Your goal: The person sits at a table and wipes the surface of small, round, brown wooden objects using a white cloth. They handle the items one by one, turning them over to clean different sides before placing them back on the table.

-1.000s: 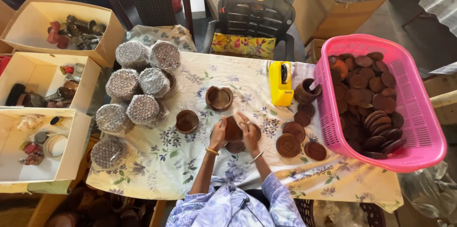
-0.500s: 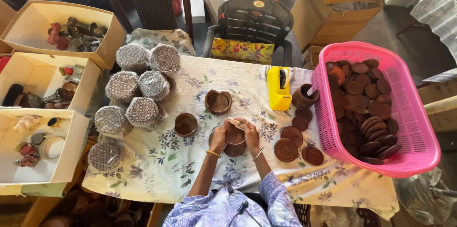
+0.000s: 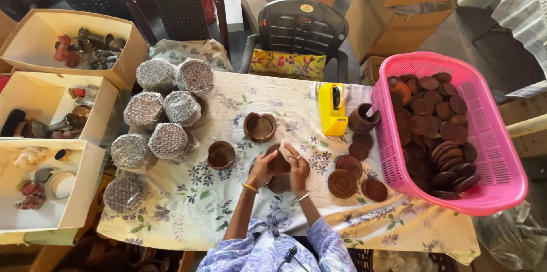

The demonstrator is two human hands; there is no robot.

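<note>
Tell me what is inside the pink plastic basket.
The pink plastic basket holds a heap of round brown wooden discs, some stacked on edge. Lower layers and the basket's floor are covered.

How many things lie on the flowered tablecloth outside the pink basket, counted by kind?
Round bundles in bubble wrap: 7
Open brown wooden bowls: 2
Brown wooden cup: 1
Yellow tape dispenser: 1
Loose flat brown wooden discs: about 5
Total: about 16

Disc: a round, dark brown wooden disc (image 3: 279,163), lying roughly flat, clasped on both sides.
Place: above the flowered cloth, near the table's front edge, with more brown discs (image 3: 279,184) lying just beneath it.
</note>
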